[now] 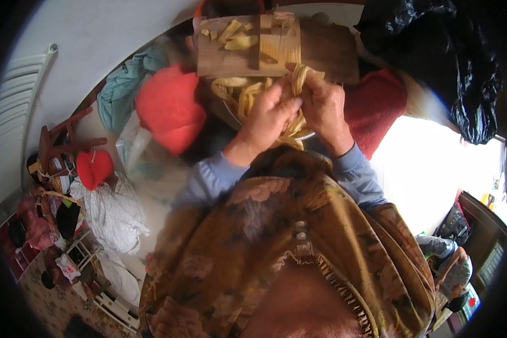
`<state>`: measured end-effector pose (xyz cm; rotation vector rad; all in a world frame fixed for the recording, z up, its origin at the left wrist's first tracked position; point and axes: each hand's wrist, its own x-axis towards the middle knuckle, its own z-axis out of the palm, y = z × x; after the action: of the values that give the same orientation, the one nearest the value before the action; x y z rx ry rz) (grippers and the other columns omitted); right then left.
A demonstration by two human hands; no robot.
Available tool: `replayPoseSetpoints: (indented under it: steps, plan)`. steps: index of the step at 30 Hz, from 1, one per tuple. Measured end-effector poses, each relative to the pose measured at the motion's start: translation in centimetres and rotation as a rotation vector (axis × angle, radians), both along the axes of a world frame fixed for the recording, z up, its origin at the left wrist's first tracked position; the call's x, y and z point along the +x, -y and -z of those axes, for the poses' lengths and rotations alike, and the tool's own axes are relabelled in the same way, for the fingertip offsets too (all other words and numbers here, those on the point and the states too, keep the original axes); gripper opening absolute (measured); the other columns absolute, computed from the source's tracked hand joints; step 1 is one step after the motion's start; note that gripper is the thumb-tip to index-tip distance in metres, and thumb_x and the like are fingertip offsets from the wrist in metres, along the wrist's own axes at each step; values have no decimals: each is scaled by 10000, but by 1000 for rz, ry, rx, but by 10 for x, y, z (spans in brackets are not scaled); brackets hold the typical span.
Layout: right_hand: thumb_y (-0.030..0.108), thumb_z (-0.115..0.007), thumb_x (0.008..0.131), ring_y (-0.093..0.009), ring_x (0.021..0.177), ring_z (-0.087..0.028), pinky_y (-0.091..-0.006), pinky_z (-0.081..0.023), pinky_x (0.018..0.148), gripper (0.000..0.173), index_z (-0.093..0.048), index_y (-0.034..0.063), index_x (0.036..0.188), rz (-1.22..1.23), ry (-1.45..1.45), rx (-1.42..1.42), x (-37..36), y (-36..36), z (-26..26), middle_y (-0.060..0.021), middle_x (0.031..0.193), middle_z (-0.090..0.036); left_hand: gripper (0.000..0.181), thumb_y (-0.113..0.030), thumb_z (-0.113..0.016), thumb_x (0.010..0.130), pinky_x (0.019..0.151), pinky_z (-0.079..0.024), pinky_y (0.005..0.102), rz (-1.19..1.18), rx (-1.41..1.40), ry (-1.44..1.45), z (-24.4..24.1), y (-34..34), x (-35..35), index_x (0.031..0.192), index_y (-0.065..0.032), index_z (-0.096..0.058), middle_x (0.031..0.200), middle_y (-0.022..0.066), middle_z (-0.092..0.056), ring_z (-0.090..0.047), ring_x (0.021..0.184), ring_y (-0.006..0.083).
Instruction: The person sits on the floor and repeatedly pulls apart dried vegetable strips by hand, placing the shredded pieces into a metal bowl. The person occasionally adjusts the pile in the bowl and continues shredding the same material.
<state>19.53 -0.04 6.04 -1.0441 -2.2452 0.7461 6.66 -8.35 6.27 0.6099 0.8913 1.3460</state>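
Both my hands work close together over a light-rimmed bowl (232,114) that holds long yellowish, flat, pliable strips (251,95), perhaps a dried plant material. My right hand (327,103) pinches a folded bundle of these strips (299,80), which loops up over the fingers. On the bundle's other side, my left hand (268,116) has its thumb and fingers closed on the lower part. More strips hang beneath the hands into the bowl. Some fingertips are hidden behind the bundle.
Beyond the bowl lies a wooden board (228,63) with short cut pieces (240,42) and a pale wooden block fixture (278,46). Red cloth (169,110) lies left, a black plastic bag (439,55) right. Other people (452,270) sit farther off.
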Motion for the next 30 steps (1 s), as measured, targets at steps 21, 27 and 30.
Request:
replayPoseSetpoints:
  steps: [21, 27, 30]
  plan:
    - [45, -547, 926, -173, 910, -627, -273, -496, 808, 244, -653, 8, 1142, -37, -792, -1293, 12, 21, 54, -55, 1015, -661, 218, -123, -647, 893, 818, -499, 419, -221, 366, -1092, 25, 3, -3, 1068, 1, -607, 1073, 188, -628, -620, 978, 369]
    - [-73, -640, 814, -200, 1101, -537, -288, -462, 893, 127, -663, -59, 938, 21, -395, -440, 4, 18, 25, -103, 1158, -553, 121, -115, -656, 874, 582, -493, 380, -234, 144, -1025, 25, -16, -7, 894, -27, -576, 866, 182, -643, -637, 677, 326]
    - [-32, -683, 829, -172, 1059, -555, -270, -468, 879, 76, -668, -45, 902, 69, -446, -345, 5, 13, 16, -90, 1144, -562, 117, -125, -613, 923, 593, -468, 307, -265, 14, -582, 42, -12, -4, 907, -11, -587, 795, 70, -622, -582, 662, 163]
